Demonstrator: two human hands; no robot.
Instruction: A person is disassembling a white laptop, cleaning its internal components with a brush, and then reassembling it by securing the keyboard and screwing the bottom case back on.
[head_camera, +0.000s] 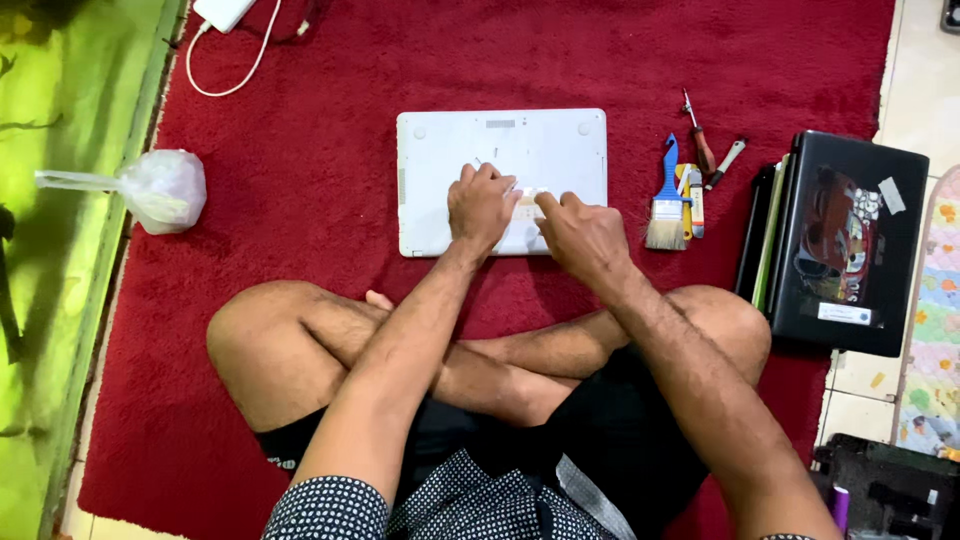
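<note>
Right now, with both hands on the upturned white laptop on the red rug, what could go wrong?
1. Both hands, left hand and right hand, press on the white laptop lying underside up on the soft red rug; any small part freed could vanish in the pile.
2. The paintbrush and screwdrivers lie close by the right hand; a sweep of the forearm might scatter them.
3. The stacked dark laptops overhang the rug edge and could get knocked.

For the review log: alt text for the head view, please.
A cross-legged person rests the left hand and right hand on an upturned white laptop on a red rug; a paintbrush and screwdrivers lie beside it.
</note>
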